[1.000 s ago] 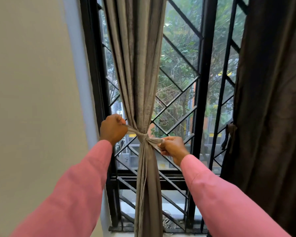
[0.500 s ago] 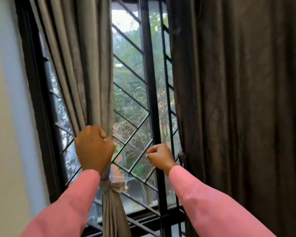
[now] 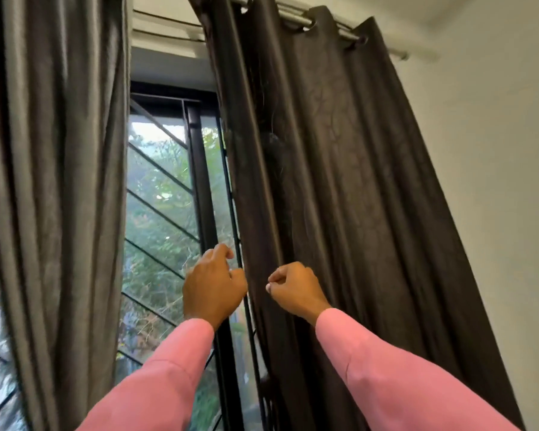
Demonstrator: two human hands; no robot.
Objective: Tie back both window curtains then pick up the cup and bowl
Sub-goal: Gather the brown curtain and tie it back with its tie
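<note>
Fingers of the left hand (image 3: 213,287) are loosely bent, gripping nothing; those of the right hand (image 3: 296,290) are curled closed, thumb against forefinger. Both hands are raised at the inner edge of the dark brown grommet-topped fabric curtain (image 3: 339,181), which hangs straight at the right side of the window (image 3: 162,213).

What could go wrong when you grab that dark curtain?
If the left hand and right hand tug the dark curtain too hard, it could strain or jam on the curtain rod. Fingers might also bump the window grille close behind the curtain's edge.
</note>
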